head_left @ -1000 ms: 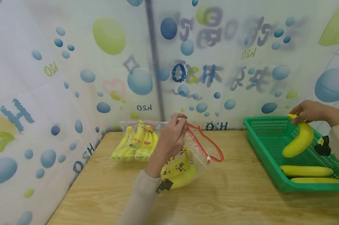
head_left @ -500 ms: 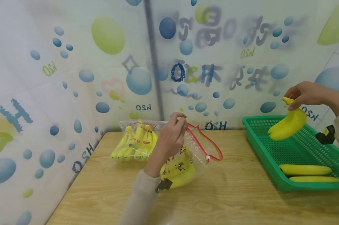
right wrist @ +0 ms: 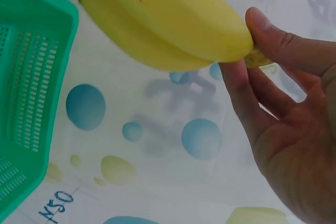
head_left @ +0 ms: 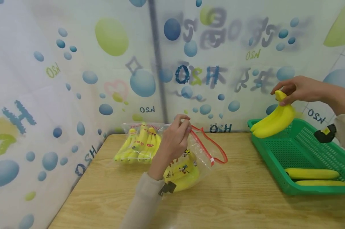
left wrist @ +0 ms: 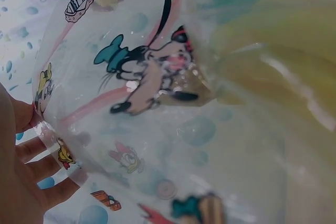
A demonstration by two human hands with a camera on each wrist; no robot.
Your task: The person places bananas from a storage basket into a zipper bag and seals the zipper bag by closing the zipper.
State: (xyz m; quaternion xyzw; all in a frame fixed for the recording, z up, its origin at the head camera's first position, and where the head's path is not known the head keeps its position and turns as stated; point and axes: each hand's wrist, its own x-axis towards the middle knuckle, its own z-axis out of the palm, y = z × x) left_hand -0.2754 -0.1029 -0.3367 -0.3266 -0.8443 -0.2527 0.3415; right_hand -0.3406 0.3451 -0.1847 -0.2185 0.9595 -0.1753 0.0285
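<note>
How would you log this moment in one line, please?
left hand: holds zip bag | right hand: holds banana bunch aloft | green basket: two bananas inside

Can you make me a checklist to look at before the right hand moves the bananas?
Going into the bag looks like the likely next move, so check:

1. Right hand gripping the held bananas near their stem: ok.
2. Left hand holding the see-through bag: ok.
3. Red edges of the bag apart: ok.
4. Held bananas at the bag's opening: not ok, they're up by the green basket.
5. Enough room left: cannot tell, bananas inside already take up space.
</note>
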